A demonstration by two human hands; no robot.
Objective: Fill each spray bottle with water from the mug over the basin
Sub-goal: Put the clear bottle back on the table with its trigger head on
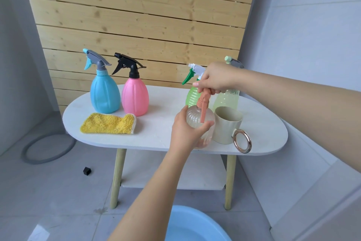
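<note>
Right hand point(214, 78) pinching sprayer top point(205, 95); left hand point(188, 129) gripping clear bottle point(199, 121); I judge filling barely begun, seemingly.

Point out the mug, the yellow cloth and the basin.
mug point(224, 127): head view, on its cream side wall below the rim.
yellow cloth point(108, 123): head view, middle of its fuzzy top face.
basin point(187, 227): head view, on its blue inner wall at the frame's bottom edge.
</note>
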